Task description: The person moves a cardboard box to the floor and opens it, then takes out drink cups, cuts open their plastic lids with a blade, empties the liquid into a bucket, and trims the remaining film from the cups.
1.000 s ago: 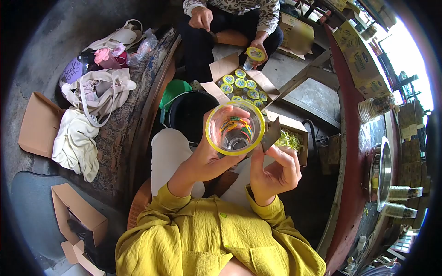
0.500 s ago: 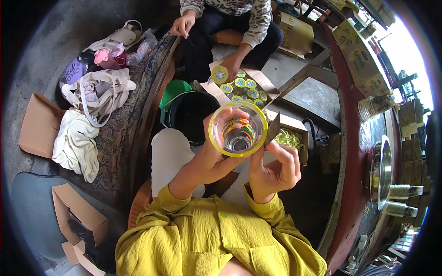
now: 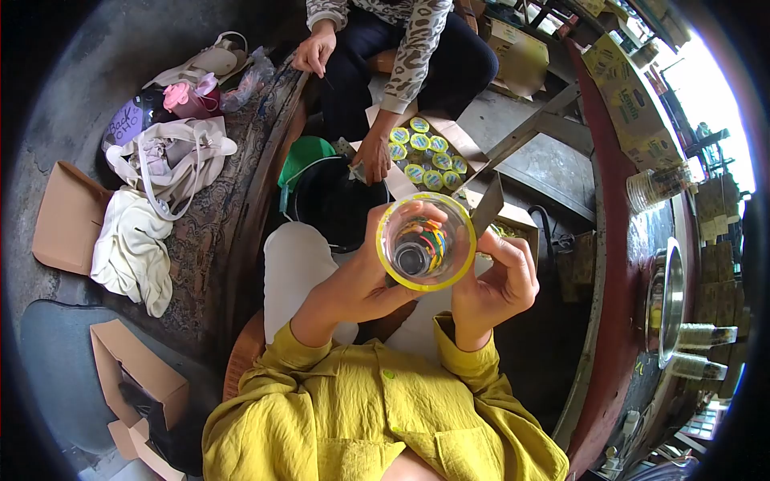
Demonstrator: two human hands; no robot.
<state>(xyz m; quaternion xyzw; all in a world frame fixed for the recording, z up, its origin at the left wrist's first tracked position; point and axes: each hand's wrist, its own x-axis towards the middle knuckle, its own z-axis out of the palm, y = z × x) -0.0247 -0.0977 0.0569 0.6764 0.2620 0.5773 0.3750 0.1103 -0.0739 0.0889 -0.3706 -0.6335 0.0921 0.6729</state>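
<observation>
Left hand (image 3: 365, 276): clamped around clear plastic cup (image 3: 427, 250), likely steadying it
Yellow rim (image 3: 419, 285): facing the wearer (image 3: 353, 389), probably for visibility
Right hand (image 3: 499, 282): pinching metal blade (image 3: 488, 204) beside the rim

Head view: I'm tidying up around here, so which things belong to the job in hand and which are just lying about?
Likely part of the job:
clear yellow-rimmed cup, in the left hand
flat grey blade-like piece, in the right hand
yellow-topped cups in the open carton

Apparently just lying about:
cream bag
white cloth
pink-topped container
</observation>
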